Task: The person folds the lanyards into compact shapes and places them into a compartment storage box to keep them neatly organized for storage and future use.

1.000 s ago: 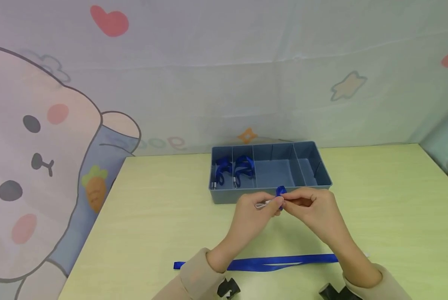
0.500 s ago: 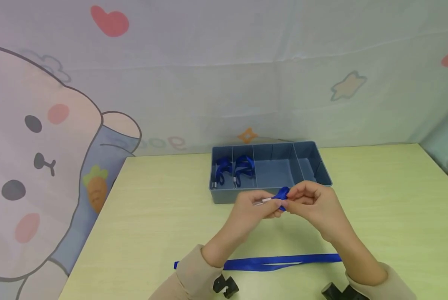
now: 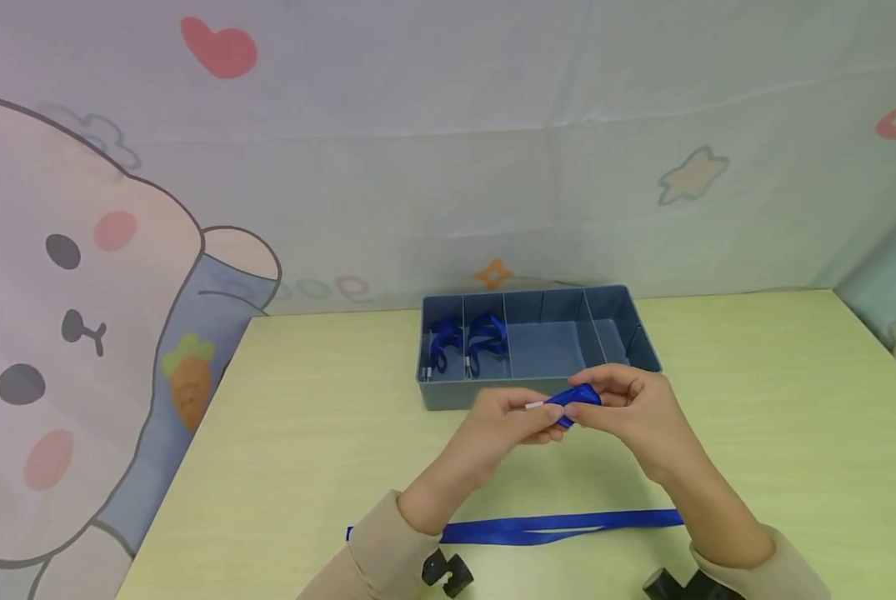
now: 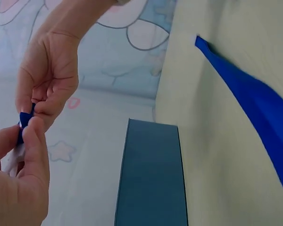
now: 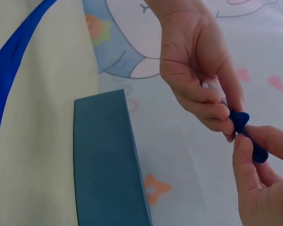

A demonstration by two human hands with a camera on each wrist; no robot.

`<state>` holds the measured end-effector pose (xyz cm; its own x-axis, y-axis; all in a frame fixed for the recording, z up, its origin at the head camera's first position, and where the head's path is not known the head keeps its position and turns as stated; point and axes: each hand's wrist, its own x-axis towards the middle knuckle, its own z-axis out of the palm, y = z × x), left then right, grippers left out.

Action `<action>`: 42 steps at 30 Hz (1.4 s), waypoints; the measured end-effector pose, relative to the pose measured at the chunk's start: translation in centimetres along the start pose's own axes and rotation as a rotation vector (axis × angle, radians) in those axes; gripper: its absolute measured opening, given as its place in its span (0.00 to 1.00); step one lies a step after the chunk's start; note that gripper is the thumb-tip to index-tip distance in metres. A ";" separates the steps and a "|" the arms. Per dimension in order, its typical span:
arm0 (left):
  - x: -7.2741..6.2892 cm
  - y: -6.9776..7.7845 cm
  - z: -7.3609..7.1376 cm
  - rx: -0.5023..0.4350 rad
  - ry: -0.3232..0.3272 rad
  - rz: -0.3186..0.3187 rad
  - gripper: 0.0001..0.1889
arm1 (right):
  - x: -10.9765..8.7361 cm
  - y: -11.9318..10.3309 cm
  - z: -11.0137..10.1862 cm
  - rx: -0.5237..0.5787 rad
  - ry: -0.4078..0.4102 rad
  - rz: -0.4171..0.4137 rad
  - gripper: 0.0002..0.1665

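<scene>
My left hand (image 3: 493, 427) pinches a folded blue lanyard (image 3: 581, 397) near its white end fitting, and part of that fitting sticks out between thumb and fingers. From the other side, my right hand (image 3: 638, 417) pinches the folded ribbon between thumb and fingertips. Both hands are raised just in front of the blue-grey divided box (image 3: 448, 397). In the right wrist view, the folded ribbon (image 5: 260, 153) passes between the two hands, with a whitish piece (image 5: 212, 87) in the left palm. Fingers hide much of the bundle.
Bunched blue lanyards (image 3: 446, 337) lie in the box's two left compartments, one in each. Another blue lanyard (image 3: 523, 532) stretches flat across the table (image 3: 305, 433) beneath the forearms. Black wrist devices (image 3: 448, 573) show near the sleeves. A printed cloth (image 3: 417, 167) hangs behind.
The blue ribbon bundle between the hands has turned and reaches farther right. My right hand's fingers have shifted along it. The box and the flat lanyard stay put.
</scene>
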<state>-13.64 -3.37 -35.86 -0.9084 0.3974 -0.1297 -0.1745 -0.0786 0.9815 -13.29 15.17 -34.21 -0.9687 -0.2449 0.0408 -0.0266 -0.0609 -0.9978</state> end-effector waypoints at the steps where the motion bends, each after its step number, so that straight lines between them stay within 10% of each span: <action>1: 0.0 0.0 -0.1 0.029 0.006 0.012 0.12 | 0.1 0.1 0.0 -0.004 0.005 0.010 0.15; 14: 0.4 0.2 -0.7 0.139 -0.021 0.043 0.09 | 0.7 1.3 -0.2 0.001 -0.007 0.059 0.15; 22: 0.7 0.2 -1.0 0.089 -0.090 -0.015 0.09 | 1.0 2.2 -1.6 0.198 -0.249 -0.001 0.14; 31: 0.7 0.7 -1.4 0.149 -0.106 -0.007 0.09 | 1.5 1.9 -3.0 0.165 -0.423 -0.016 0.18; 42: 0.9 0.7 -2.8 0.174 -0.084 -0.010 0.10 | 2.2 2.1 -6.9 -0.156 -0.084 -0.026 0.12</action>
<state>-15.63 -5.67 -35.64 -0.8708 0.4728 -0.1345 -0.1086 0.0818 0.9907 -17.13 21.16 -36.62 -0.9434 -0.3252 0.0649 -0.0962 0.0813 -0.9920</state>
